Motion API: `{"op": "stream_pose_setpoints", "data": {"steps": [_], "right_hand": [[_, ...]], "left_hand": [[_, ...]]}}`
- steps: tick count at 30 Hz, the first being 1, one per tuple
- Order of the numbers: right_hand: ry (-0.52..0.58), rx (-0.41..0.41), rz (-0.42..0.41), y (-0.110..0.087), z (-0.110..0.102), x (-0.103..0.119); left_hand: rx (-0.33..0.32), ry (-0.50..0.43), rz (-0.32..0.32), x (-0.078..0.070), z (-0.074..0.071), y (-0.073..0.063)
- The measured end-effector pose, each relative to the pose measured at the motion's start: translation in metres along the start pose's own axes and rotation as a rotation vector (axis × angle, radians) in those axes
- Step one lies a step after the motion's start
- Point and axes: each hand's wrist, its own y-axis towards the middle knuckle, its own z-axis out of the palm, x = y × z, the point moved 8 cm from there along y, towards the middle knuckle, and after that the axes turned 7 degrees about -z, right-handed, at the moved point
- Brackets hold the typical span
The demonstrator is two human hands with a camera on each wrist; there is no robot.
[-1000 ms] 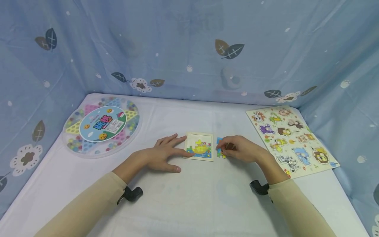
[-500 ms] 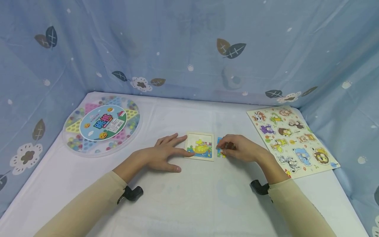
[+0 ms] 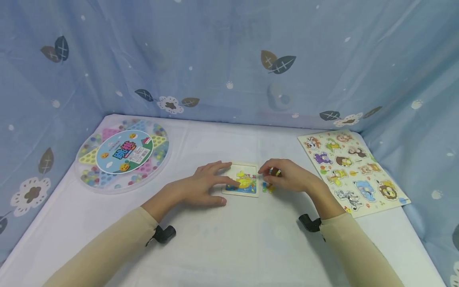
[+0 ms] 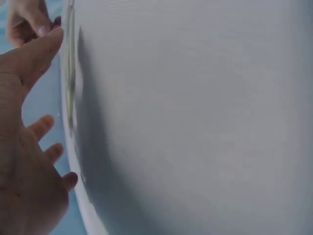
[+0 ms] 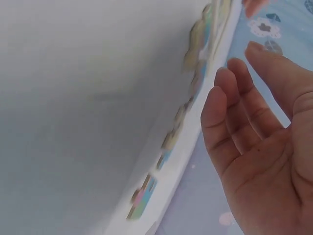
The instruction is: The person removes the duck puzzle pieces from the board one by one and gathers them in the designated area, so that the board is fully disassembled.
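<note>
A square, pale-rimmed puzzle tray [image 3: 234, 169] lay flat on the table [image 3: 229, 243], pieces forming a yellow duck [image 3: 245, 182] across its lower part, its upper part bare. The left-hand grip [image 3: 202, 185] reached over its left side. Just right of the tray, loose multicoloured pieces [image 3: 267, 187] showed partly beneath the right-hand grip [image 3: 287, 175].

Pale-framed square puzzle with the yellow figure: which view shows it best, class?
The head view looks down on the pale-framed square puzzle, though the left hand partly covers it. The left wrist view apparently shows only its thin edge; the right wrist view, probably a blurred strip.
</note>
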Motion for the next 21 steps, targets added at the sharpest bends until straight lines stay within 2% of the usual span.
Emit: {"op": "stream_pose_setpoints", "data": {"steps": [5,7,9,15,21], "right_hand": [[-0.016,-0.022,-0.022,0.013,0.005,0.011],[-0.039,-0.023,-0.030,0.019,0.009,0.015],[-0.058,-0.018,-0.032,0.024,0.012,0.019],[-0.059,0.010,-0.028,0.038,0.023,0.024],[-0.047,0.030,-0.012,0.043,0.031,0.021]], "left_hand": [[-0.025,0.184,0.077,-0.010,-0.003,0.011],[-0.013,0.203,0.090,-0.011,-0.002,0.014],[0.019,0.180,0.084,-0.010,0.001,0.016],[0.116,0.019,0.025,0.000,0.008,0.015],[0.129,-0.009,-0.001,0.004,0.010,0.014]]}}
